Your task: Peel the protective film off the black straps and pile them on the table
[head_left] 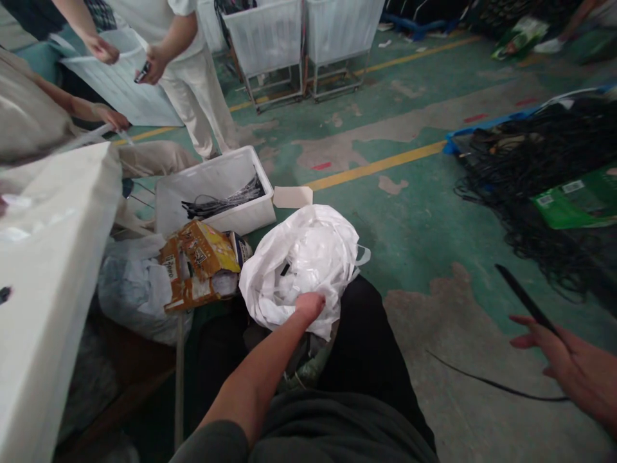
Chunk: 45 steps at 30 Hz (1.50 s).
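Fingers of the left hand (309,306) are buried in the near rim of a white plastic bag (301,267), closed on its film; the fingertips themselves are hidden by the folds. The bag rests on the floor against the person's knees, its mouth gathered upward, and it appears to be gripped there so that it stays upright and within reach.

The right hand (576,366) is held out to the side, low over the floor, with the fingers spread and only loosely curled. A black strip (523,297) rises from between thumb and forefinger, pinched lightly at its lower end. A thin black cable (486,382) trails across the concrete toward this hand; whether it joins the strip cannot be told.

Beside the bag, on the left, a torn brown carton (197,270) lies over a second clear sack. Behind it a white tub (212,186) holds a bundle of dark ties. A heap of black cables (540,186) is spread on the green floor (409,212), well apart. Other people stand at upper left, handling a white panel.
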Available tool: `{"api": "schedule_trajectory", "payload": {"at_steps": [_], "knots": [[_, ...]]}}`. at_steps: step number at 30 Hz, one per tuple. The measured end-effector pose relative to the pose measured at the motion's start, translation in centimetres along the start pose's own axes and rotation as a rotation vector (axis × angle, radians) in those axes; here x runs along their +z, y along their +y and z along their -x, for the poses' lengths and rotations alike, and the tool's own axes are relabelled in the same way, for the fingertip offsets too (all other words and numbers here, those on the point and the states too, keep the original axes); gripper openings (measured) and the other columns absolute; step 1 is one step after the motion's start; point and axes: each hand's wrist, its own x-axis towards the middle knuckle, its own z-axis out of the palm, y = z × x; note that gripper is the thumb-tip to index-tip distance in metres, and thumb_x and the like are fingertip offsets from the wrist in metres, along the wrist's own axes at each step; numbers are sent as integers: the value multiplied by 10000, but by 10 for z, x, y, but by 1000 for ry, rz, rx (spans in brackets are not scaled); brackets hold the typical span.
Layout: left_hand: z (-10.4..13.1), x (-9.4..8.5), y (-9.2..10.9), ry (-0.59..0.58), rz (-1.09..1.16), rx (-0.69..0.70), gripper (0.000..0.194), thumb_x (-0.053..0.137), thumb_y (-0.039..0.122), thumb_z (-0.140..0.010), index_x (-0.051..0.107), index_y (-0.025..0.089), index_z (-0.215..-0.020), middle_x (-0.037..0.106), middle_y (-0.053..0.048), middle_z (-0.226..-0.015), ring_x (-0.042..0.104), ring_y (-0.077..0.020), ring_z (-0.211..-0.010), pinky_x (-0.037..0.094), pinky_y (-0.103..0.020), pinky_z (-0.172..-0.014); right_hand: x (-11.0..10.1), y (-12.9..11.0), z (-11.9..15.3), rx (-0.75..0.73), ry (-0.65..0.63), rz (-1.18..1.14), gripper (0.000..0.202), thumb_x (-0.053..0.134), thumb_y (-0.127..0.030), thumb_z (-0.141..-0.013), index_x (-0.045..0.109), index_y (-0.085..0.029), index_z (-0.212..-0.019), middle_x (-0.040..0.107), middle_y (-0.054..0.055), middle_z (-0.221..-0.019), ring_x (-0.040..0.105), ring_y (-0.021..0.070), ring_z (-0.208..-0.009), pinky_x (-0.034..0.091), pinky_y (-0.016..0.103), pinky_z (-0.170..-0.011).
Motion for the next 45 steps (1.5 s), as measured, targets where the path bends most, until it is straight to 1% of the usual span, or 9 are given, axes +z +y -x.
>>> {"api": "schedule_trajectory", "payload": {"at_steps": [4,8,13,18,22,25,33,38,45], "knots": [[11,-16,-4,49,16,49,57,673,193,-748,693,151,-716,655,-45,-749,622,-236,-843,446,-428,-904,23,-5,20,44,-132,-170,468,356,-540,-841,631,-327,-1153,735,64,-1020,673,262,-573,497,439,-724],[38,-59,-8,175,127,91,131,655,285,-770,650,184,-686,664,-54,-841,596,-213,-870,445,-355,-890,55,-34,29,-115,-195,-327,493,287,-533,-881,646,-277,-1102,738,70,-913,641,233,-532,513,416,-691],[91,-109,8,294,362,66,355,447,476,-905,578,186,-747,659,-39,-712,580,-167,-663,488,-304,-693,78,-124,52,-304,-442,-622,457,387,-535,-865,669,-227,-1051,692,44,-774,541,150,-459,472,300,-515],[153,-131,38,452,828,97,274,637,448,-840,683,182,-883,708,-45,-851,641,-184,-807,491,-310,-805,88,-219,98,-446,-854,-969,495,543,-610,-854,703,-163,-996,632,28,-639,374,75,-385,340,206,-382],[198,-139,56,602,650,373,151,649,330,-860,746,231,-919,680,-60,-1101,604,-211,-1037,459,-332,-932,106,-270,127,-427,-1278,-1200,608,518,-670,-868,704,-108,-1006,671,54,-676,171,14,-341,341,165,-342],[222,-138,59,632,431,576,139,635,249,-871,750,264,-946,645,-66,-1156,608,-212,-1040,498,-339,-884,116,-296,140,-324,-1454,-1315,611,541,-691,-850,697,-107,-938,670,42,-712,167,1,-339,343,146,-342],[251,-141,53,733,-137,903,233,631,227,-875,700,278,-1091,606,-97,-1226,592,-226,-1085,531,-369,-860,140,-318,165,78,-1559,-1353,391,713,-535,-779,557,-185,-703,457,-76,-542,234,36,-353,347,182,-347],[258,-143,53,819,-273,941,227,646,248,-864,698,293,-1081,627,-90,-1211,584,-240,-1100,517,-400,-883,142,-314,173,90,-1547,-1459,357,772,-469,-723,561,-181,-719,372,-106,-521,164,18,-390,297,156,-397],[263,-140,55,885,-313,969,229,632,247,-872,696,291,-1087,632,-91,-1195,587,-236,-1079,509,-408,-896,129,-320,171,-139,-1274,-1474,291,815,-365,-662,604,-177,-731,378,-91,-532,227,43,-435,268,183,-429]]}}
